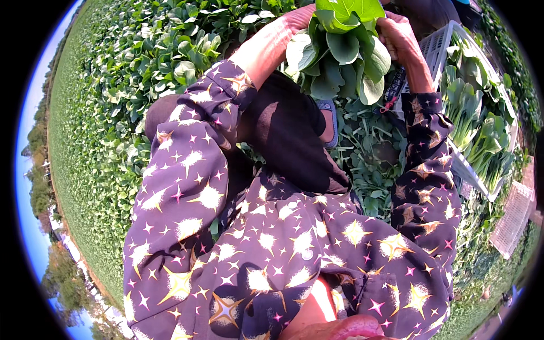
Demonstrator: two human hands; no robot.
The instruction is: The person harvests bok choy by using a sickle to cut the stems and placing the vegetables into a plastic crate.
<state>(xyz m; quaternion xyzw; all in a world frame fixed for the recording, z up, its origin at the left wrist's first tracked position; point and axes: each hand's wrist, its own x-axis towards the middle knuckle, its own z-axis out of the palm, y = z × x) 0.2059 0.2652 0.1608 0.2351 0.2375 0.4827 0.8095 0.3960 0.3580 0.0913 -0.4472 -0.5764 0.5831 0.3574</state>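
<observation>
A bunch of leafy greens (340, 55) with broad green leaves is held up in front of me at the top of the view. My left hand (301, 18) reaches in from the left and is closed on the bunch, its fingers mostly covered by the leaves. At the opposite side, my right hand (397, 37) has curled fingers against the leaves. Whether those fingers pinch a stem or something else is hidden. To the right of my right wrist stands a white plastic crate (461, 157) with several bunches of greens (465, 106) laid inside.
Dense leafy crop (114, 106) covers the ground leftward. My bent knee and clog (334, 127) are below the bunch. Near the crate lies a dark patterned item (395, 83) with pink string (387, 105). Another crate (512, 219) rests farther right. Another person's dark clothing (429, 9) shows top right.
</observation>
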